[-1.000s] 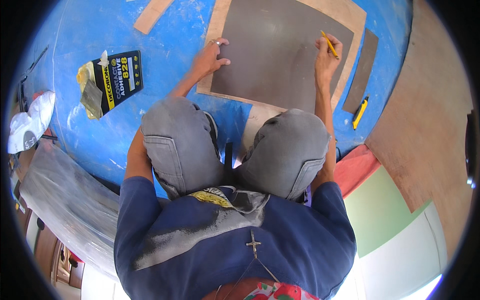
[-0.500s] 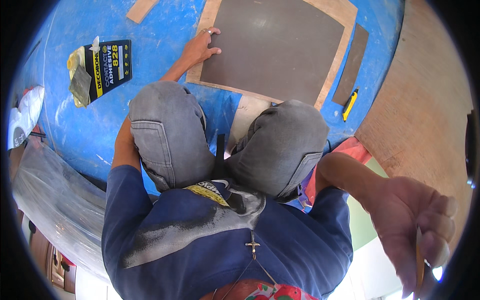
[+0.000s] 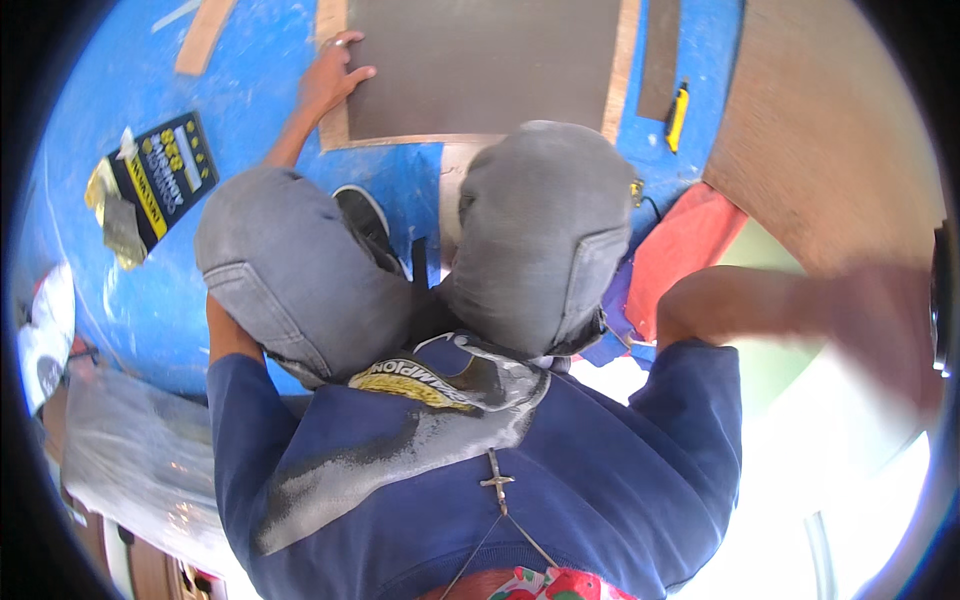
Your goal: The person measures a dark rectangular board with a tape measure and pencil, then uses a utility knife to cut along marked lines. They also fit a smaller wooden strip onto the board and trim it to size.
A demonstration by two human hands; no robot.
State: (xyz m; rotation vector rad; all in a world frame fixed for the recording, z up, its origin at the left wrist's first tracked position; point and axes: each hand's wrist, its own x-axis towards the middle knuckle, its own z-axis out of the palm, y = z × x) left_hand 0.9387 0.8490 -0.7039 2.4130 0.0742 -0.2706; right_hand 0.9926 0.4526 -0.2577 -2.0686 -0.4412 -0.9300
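My left hand rests at the left edge of a dark brown sheet, its thumb and fingers apart and a ring on one finger. The sheet lies on a pale wooden board that shows as a border around it. Off at the far right, motion smears my right hand, so its fingers and anything in them cannot be made out. To the right of the board lie a narrow dark brown strip and a yellow utility knife.
A black and yellow adhesive can stands on the blue floor sheet at left. Behind it lies a wood strip. A brown plywood panel and a red cloth are at right. Clear plastic wrapping covers something at lower left.
My right hand, which held a pencil at the lower right, has moved up and is now blurred. My knees have shifted left, and the view has turned. My left hand stays on the sheet's edge.
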